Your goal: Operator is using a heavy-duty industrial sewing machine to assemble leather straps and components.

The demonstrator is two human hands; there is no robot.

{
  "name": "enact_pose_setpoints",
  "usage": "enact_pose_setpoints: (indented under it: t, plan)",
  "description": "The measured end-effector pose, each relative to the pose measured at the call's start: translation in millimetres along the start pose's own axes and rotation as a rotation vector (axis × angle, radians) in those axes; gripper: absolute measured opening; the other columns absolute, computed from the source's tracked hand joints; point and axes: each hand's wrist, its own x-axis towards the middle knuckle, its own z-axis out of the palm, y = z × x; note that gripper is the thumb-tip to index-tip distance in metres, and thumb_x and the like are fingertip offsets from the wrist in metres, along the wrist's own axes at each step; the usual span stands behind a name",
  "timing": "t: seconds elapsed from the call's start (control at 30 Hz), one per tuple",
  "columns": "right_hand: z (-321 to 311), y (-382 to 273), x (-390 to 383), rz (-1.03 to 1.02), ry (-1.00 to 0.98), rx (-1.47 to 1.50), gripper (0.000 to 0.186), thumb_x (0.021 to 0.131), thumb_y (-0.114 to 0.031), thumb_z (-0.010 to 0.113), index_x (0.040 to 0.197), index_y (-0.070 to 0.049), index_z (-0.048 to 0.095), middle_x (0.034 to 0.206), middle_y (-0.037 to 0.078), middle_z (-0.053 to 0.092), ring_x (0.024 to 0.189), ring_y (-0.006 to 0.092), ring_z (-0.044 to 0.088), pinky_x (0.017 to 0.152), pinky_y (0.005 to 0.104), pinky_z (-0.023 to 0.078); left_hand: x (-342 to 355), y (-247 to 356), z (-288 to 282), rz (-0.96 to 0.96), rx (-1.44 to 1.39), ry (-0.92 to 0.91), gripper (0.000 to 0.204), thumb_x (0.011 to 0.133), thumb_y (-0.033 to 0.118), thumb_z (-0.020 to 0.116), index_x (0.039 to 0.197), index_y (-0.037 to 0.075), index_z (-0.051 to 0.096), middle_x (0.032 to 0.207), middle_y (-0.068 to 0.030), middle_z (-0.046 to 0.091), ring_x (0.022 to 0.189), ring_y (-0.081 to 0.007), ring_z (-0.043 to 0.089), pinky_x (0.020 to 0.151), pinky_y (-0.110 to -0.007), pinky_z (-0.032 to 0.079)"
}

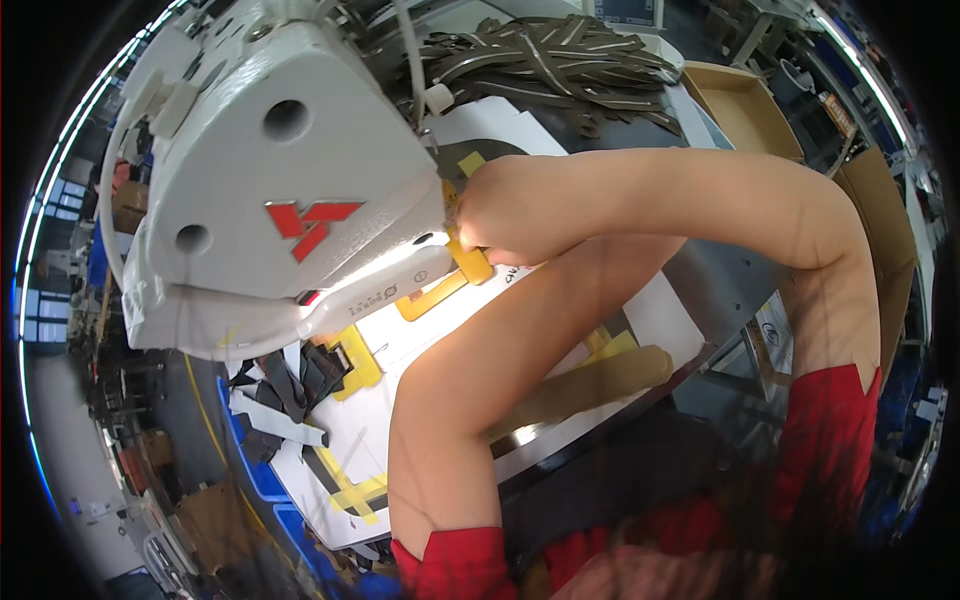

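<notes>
My right hand (505,212) is bent into a closed shape at the working end of a white industrial sewing machine (350,160). Its knuckles face up, and whatever its fingers hold is hidden below them. Right beside the fingers is a yellow piece (472,264), close to the machine's lit underside. My left forearm (540,330) slants up and to the right across the work surface, then passes beneath my right forearm (680,195). That arm covers my left hand completely.
Dark strips (550,65) lie heaped behind my arms, near an open cardboard box (740,105). More dark and grey scraps (290,390) sit at the left edge of the white work surface (350,430), above blue bins (250,450). A tan roll-shaped piece (590,388) lies along the near edge.
</notes>
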Motion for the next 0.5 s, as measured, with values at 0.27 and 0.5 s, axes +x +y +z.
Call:
enact_pose_setpoints:
  t: [0.27,0.5]
  plan:
    - [7,6,-3,0.023,-0.028,0.027,0.028,0.079,-0.014,0.061,0.105,-0.006,0.067,0.097,0.009,0.066,0.097,0.0285,0.058,0.089,0.0376,0.046,-8,-21,-3,0.074,0.133,0.003,0.014,0.087,0.012,0.052,0.095,0.005,0.061,0.102,-0.0123,0.058,0.097,-0.0274,0.056,0.083,-0.039,0.044]
    - [10,-3,8,0.025,0.016,0.084,0.024,0.079,-0.013,0.062,0.100,-0.005,0.068,0.096,0.009,0.066,0.098,0.0272,0.057,0.089,0.0367,0.046,-10,-30,-6,0.158,0.217,0.037,0.013,0.087,0.010,0.052,0.091,0.007,0.063,0.104,-0.0127,0.057,0.098,-0.0277,0.055,0.081,-0.039,0.045]
